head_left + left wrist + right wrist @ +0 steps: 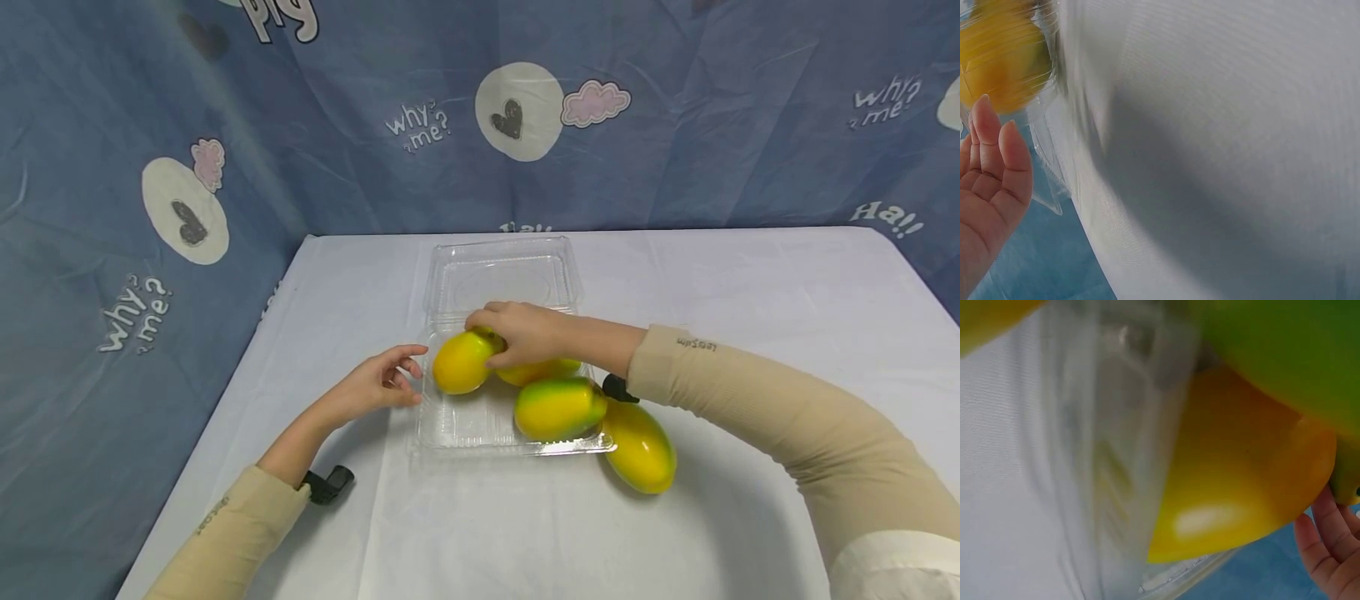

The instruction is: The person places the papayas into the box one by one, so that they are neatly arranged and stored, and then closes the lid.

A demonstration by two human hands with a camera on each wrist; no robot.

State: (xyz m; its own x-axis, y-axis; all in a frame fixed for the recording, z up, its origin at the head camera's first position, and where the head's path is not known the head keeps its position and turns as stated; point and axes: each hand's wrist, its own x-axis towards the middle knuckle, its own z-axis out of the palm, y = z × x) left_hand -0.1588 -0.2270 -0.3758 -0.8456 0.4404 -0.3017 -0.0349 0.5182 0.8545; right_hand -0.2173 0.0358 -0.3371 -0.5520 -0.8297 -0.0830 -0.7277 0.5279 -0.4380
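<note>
A clear plastic clamshell box (457, 429) lies with its lid folded back. My right hand (528, 333) reaches over it and grips the right end of a yellow-green mango (459, 365) in the box's left part. Under that hand is a second mango (1229, 481), partly hidden. In front of it a greener mango (561, 408) lies at the box's front right. My left hand (375, 383) is beside the box's left wall, fingers loosely bent and holding nothing; in the left wrist view its fingertips (986, 112) appear near a mango (1004, 62) behind clear plastic.
Another mango (641, 448) sits on the white tablecloth (465, 533), just outside the box's front right corner. The box's lid (502, 275) lies toward the table's back edge. A blue printed curtain (360, 125) hangs behind and to the left.
</note>
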